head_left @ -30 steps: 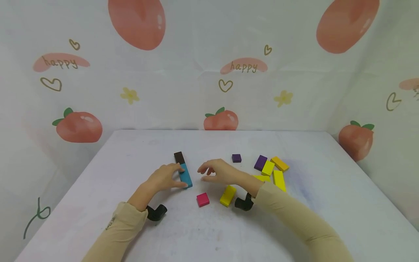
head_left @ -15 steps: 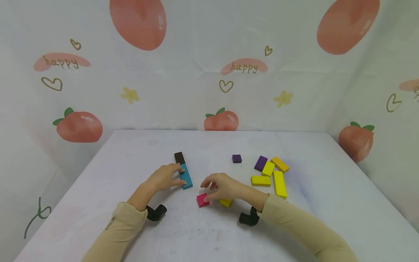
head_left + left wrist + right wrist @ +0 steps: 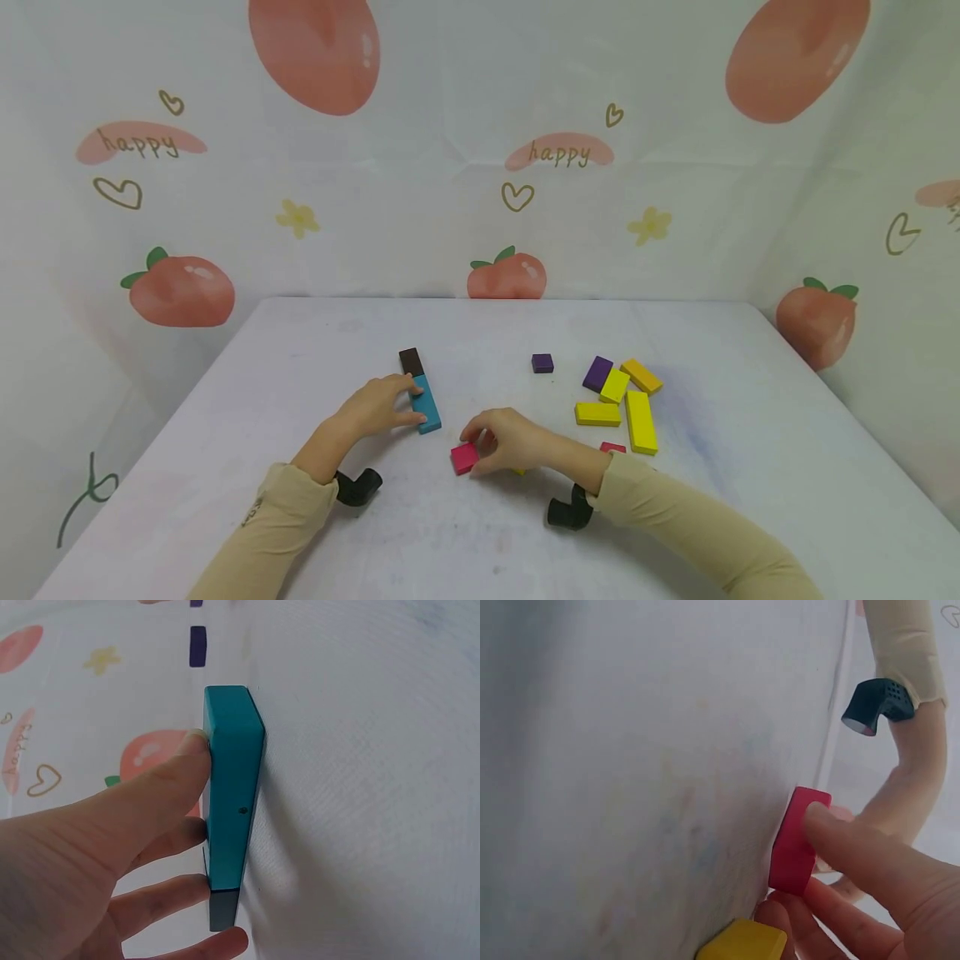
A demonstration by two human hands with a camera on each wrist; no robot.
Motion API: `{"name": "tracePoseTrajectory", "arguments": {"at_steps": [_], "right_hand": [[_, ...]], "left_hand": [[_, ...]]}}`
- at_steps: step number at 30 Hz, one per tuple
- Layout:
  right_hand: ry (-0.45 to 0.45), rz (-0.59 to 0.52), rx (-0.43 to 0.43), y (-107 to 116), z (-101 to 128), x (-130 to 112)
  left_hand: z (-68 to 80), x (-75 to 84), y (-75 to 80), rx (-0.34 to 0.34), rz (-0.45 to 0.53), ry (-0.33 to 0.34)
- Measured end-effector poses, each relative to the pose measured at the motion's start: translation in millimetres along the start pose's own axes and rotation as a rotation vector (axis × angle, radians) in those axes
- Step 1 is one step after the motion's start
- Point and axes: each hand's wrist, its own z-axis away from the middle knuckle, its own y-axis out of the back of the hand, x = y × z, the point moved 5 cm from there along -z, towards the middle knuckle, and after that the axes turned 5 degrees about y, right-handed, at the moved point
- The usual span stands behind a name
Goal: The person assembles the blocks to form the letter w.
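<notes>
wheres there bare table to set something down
Bare: table left of the dark brown block, between that and the small purple block, and right of the long yellow block. Crowded: the cluster of yellow blocks, and around the right hand, with the red block it pinches.

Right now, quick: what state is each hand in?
Left hand: open, touching the blue block.
Right hand: closed, pinching a red block.

Block pair (image 3: 428, 405) on table (image 3: 465, 542), left of block cluster (image 3: 614, 386).
</notes>
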Motion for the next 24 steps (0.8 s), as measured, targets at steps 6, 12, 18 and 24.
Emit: {"name": "tracePoseTrajectory", "arguments": {"at_steps": [6,12,18,24], "right_hand": [[-0.01,0.016,0.01,-0.5,0.5,-0.3],[-0.023,0.014,0.016,-1.0,0.4,-0.8],[-0.032,0.015,0.025,-0.7,-1.1,0.3],[-0.045,0.03,0.056,3.5,-3.7,2.2]], "left_hand": [[0.2,-0.1,-0.3,0.001,0.012,-0.004],[0.1,-0.2,-0.2,0.006,0.018,-0.007],[0.0,-0.3,-0.9,0.008,0.013,-0.017],[-0.2,-0.5,-0.8,0.013,0.017,-0.025]]}}
